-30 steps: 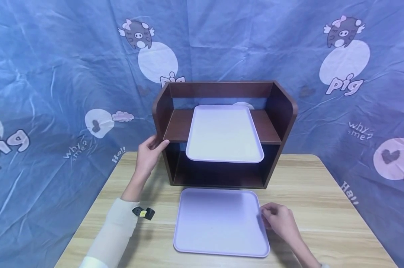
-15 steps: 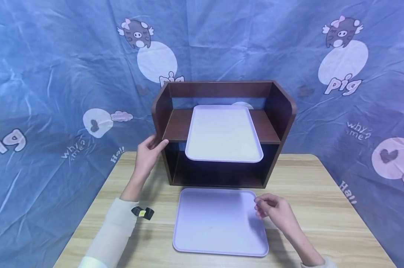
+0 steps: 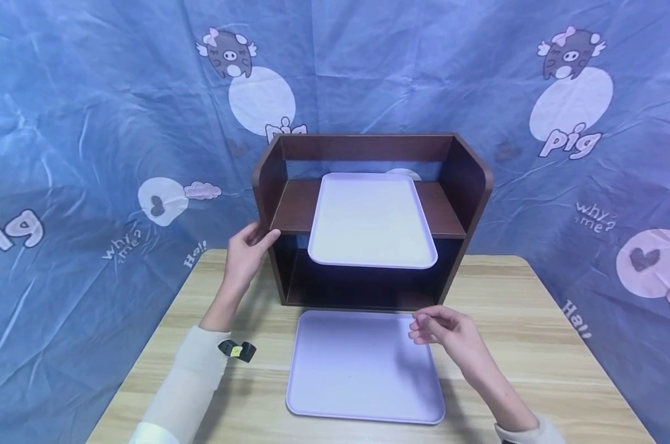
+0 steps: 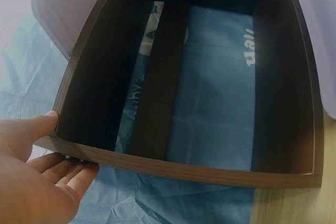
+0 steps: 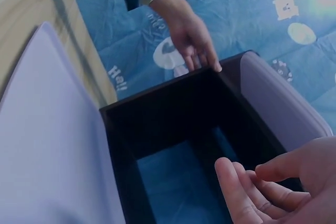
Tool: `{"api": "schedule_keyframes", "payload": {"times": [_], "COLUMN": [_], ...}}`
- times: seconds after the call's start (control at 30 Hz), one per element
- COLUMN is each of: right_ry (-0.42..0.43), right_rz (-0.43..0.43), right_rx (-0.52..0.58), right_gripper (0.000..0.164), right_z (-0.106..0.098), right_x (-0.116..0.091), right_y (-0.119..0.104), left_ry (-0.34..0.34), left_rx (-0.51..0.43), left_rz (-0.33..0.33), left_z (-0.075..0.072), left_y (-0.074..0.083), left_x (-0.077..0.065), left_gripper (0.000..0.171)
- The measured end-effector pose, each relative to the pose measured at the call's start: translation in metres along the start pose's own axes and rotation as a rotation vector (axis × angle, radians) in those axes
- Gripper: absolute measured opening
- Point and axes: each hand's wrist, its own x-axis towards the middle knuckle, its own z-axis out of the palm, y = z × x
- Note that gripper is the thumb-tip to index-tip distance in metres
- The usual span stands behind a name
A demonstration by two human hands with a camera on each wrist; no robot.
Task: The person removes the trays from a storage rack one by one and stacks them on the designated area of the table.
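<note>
A dark brown wooden shelf unit [image 3: 365,148] stands on the table. One pale lilac tray [image 3: 372,219] lies on its middle board, with the front end jutting out past the edge. A second lilac tray [image 3: 363,370] lies flat on the table in front of the unit. My left hand [image 3: 245,259] grips the unit's left side panel at middle-board height; the thumb lies on the front edge and the fingers [image 4: 73,174] go round the outside. Over the back right corner of the lower tray hovers my right hand [image 3: 451,336], fingers loosely bent, holding nothing.
The light wooden table [image 3: 512,345] extends on both sides of the lower tray. Behind and beside it hangs a blue cloth [image 3: 118,111] with printed pigs and words. The unit's lower compartment [image 3: 363,290] is dark inside.
My right hand has moved away from the lower tray's right edge, forward and leftward to its back right corner. The left hand, the shelf unit and both trays have stayed put.
</note>
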Motion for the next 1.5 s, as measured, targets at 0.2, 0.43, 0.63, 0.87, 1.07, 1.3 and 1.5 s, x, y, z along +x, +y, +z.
{"api": "schedule_keyframes", "payload": {"times": [0.2,0.43,0.63,0.87,1.07,1.3,1.5], "right_ry": [-0.077,-0.146,-0.19,-0.196,-0.142,-0.102,-0.095], "right_rz": [-0.068,-0.103,-0.12,-0.099,-0.073,-0.045,-0.054], "right_rx": [0.075,0.222,0.326,0.423,0.53,0.629,0.684], "right_gripper": [0.04,0.045,0.048,0.041,0.035,0.039,0.043], "right_z": [0.004,0.011,0.016,0.025,0.038,0.049,0.054], "right_x": [0.005,0.01,0.014,0.016,0.017,0.02,0.024], "right_y": [-0.01,-0.025,-0.04,-0.057,-0.069,-0.077,-0.08], "left_ry": [0.0,-0.011,0.002,0.006,0.002,-0.002,-0.006], "left_rx": [-0.014,0.011,0.02,0.015,0.004,0.002,-0.002], "left_rz": [0.006,-0.004,0.005,-0.001,-0.004,-0.013,-0.017], "left_z": [0.001,0.0,-0.002,-0.002,-0.001,-0.001,0.0], "left_y": [0.002,0.001,0.001,0.001,0.001,0.003,0.002], "left_x": [0.001,0.001,0.001,0.001,0.001,0.001,0.001], "left_gripper": [0.055,0.058,0.057,0.059,0.059,0.059,0.059]}}
